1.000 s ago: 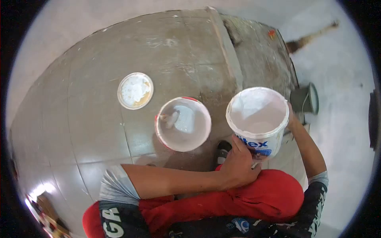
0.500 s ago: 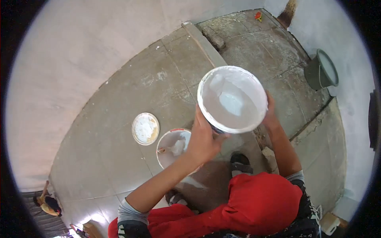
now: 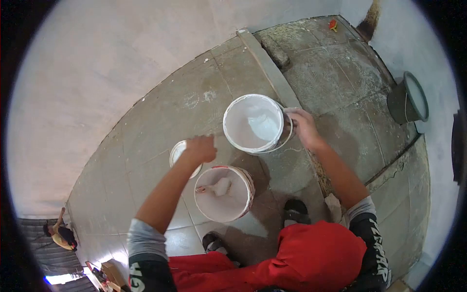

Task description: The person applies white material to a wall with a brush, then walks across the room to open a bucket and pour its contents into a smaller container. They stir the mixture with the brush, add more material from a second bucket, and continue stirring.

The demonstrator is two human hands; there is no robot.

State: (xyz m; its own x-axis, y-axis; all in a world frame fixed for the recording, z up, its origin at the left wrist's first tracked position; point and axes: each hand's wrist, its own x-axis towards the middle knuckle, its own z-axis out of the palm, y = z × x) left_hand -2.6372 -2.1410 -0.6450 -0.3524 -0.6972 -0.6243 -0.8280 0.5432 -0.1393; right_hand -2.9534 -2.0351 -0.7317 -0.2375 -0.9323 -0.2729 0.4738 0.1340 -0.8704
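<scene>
A white paint bucket (image 3: 235,138), its inside coated with white paint, is in front of me, its mouth tipped slightly toward me. My right hand (image 3: 302,126) grips it at the right edge, where the wire handle (image 3: 287,141) joins and hangs down. My left hand (image 3: 201,149) is off the bucket, fingers curled in and nothing visible in them. It is over the right part of a round paint-smeared lid (image 3: 178,152), partly hiding it. Closer to my feet stands a second bucket (image 3: 232,204) with paint residue and a small brownish tool handle (image 3: 204,189) inside.
A dark green pail (image 3: 407,100) stands by the right wall. A raised ledge (image 3: 265,61) crosses the tiled floor, with a broken edge further down. A small red-and-yellow object (image 3: 332,25) lies in the far corner. Another person (image 3: 62,234) is at the far left.
The white bucket has come down and to the left, and its handle now shows. My left hand has let go and moved left to the lid; my right hand stays on the bucket.
</scene>
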